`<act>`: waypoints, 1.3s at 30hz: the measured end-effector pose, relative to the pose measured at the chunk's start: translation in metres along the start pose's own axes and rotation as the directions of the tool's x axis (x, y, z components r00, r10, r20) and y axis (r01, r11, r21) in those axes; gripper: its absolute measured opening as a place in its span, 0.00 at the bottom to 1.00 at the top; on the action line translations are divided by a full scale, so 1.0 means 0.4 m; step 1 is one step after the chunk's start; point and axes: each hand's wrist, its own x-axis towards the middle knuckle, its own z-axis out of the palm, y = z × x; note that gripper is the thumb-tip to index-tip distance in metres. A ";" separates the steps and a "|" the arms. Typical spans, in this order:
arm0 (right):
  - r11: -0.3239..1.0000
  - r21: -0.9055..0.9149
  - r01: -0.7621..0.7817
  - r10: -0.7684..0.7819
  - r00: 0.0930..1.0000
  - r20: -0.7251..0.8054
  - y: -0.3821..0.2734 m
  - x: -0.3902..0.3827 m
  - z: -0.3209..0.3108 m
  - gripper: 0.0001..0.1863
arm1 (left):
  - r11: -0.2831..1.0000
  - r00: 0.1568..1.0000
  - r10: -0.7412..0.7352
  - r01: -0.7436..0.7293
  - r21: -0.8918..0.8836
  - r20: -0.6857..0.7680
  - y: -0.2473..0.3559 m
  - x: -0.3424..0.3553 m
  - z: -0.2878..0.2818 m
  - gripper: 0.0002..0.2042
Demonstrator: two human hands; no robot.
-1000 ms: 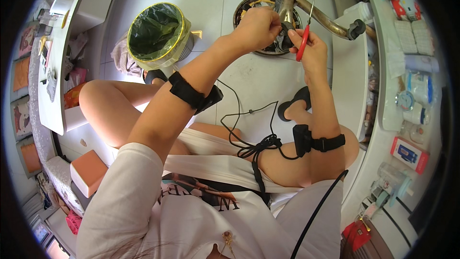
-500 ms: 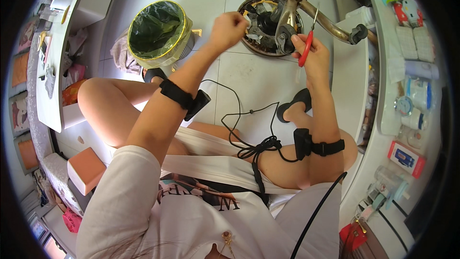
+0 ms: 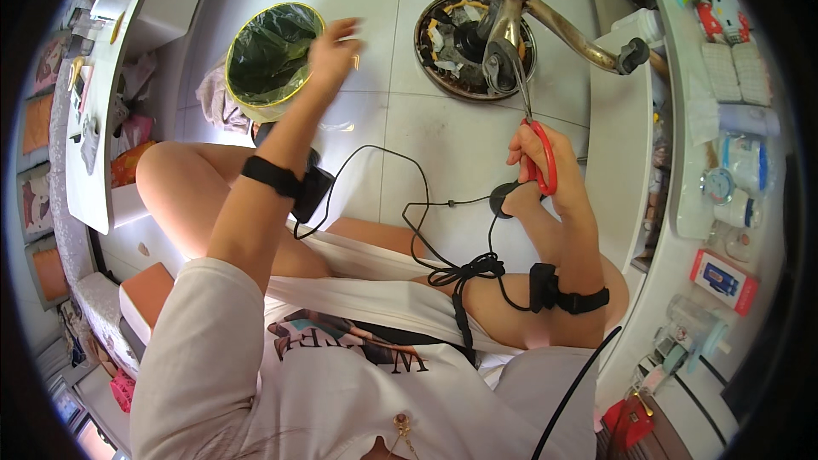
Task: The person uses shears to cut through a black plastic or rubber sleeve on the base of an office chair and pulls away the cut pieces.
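My left hand (image 3: 334, 58) is beside the rim of a bin (image 3: 274, 106) with a dark liner and a yellow edge. Its fingers are a little blurred, but stretched apart, and nothing shows in them. My right hand (image 3: 538, 153) is closed on red-handled scissors (image 3: 544, 166), whose blades point away from me. Beyond the tips is the metal star-shaped chair base (image 3: 562, 25) with dark casters (image 3: 501, 66). One caster partly overlaps the blades in view. Under the base lies a round seat (image 3: 434, 77), its dark inside filled with torn pale scraps.
A black cable (image 3: 464, 271) lies bundled across my lap and runs to the black straps on both forearms. White shelving with packages (image 3: 724, 281) lines the right. A white cabinet (image 3: 94, 153) stands at the left, and crumpled cloth (image 3: 220, 98) lies by the bin.
My left hand has moved left, from the round seat to the bin, and its fingers have spread. My right hand has drawn back toward me with the scissors.
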 end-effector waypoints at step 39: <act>0.992 0.118 -0.053 0.064 0.994 -0.092 0.021 0.024 0.025 0.27 | 0.911 0.884 0.413 -0.404 -0.087 0.218 0.169 -0.117 0.346 0.19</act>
